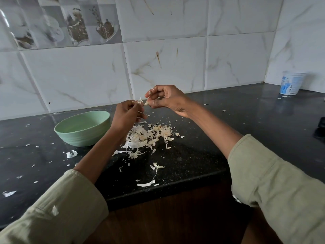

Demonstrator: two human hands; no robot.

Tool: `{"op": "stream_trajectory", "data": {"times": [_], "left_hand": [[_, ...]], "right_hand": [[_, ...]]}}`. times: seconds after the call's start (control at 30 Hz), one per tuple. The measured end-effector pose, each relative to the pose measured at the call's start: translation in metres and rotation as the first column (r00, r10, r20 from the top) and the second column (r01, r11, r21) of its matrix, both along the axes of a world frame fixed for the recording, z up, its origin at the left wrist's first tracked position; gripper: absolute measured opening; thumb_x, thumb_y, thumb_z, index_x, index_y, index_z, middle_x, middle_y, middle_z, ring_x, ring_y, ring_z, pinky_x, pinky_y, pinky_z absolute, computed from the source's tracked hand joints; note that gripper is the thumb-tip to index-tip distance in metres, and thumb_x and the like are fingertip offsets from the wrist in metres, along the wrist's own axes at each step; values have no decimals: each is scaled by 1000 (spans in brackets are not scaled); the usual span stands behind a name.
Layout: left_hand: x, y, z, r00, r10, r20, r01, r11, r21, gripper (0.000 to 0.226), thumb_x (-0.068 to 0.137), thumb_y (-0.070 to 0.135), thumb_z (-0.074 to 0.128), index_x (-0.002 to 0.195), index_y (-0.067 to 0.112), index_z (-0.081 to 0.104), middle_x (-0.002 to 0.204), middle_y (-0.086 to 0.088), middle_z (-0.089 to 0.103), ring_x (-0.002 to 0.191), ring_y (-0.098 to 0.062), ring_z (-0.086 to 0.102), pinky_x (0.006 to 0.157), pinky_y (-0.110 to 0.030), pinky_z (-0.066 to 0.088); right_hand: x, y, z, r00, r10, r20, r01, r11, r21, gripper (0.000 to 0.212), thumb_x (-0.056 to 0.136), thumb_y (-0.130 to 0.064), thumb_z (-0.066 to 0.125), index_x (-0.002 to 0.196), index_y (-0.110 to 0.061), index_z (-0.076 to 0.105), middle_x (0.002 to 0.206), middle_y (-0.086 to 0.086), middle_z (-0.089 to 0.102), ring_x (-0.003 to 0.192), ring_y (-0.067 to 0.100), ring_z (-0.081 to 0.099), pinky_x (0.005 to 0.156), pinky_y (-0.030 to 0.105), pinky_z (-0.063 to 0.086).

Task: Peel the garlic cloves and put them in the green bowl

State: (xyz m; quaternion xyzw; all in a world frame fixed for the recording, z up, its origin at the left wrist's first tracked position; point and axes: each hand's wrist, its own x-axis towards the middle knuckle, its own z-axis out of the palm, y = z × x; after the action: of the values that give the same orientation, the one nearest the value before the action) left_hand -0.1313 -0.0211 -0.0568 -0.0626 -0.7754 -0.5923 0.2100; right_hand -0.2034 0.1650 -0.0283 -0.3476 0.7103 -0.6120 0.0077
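While between both hands (pixel 154 104), garlic clove (pixel 146 103).

White tub (pixel 291 83) with blue print sits far right on the black counter (pixel 202 161), in the corner by the marble-look tiles (pixel 165 64). Something dark (pixel 320 129) at the right edge, can't tell what.

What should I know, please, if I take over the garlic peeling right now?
Left hand: pinches loose skin.
Right hand: pinches a garlic clove, part peeled, above the counter.
Green bowl: left of the hands; no cloves visible in the part that shows.
Done: a pile of skins lies under the hands.
Left: finish this clove, then drop it in the bowl.
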Motion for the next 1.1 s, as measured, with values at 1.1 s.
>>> {"op": "stream_trajectory", "data": {"times": [1.1], "left_hand": [[12, -20, 24, 798, 291, -527, -573, 638, -515, 22, 100, 13, 43, 82, 5, 53, 89, -11, 58, 71, -29, 55, 63, -41, 42]], "right_hand": [[-3, 8, 0, 942, -94, -323, 246, 847, 472, 25, 91, -16, 78, 110, -1, 71, 104, 13, 76, 81, 16, 73, 82, 30, 62]]}}
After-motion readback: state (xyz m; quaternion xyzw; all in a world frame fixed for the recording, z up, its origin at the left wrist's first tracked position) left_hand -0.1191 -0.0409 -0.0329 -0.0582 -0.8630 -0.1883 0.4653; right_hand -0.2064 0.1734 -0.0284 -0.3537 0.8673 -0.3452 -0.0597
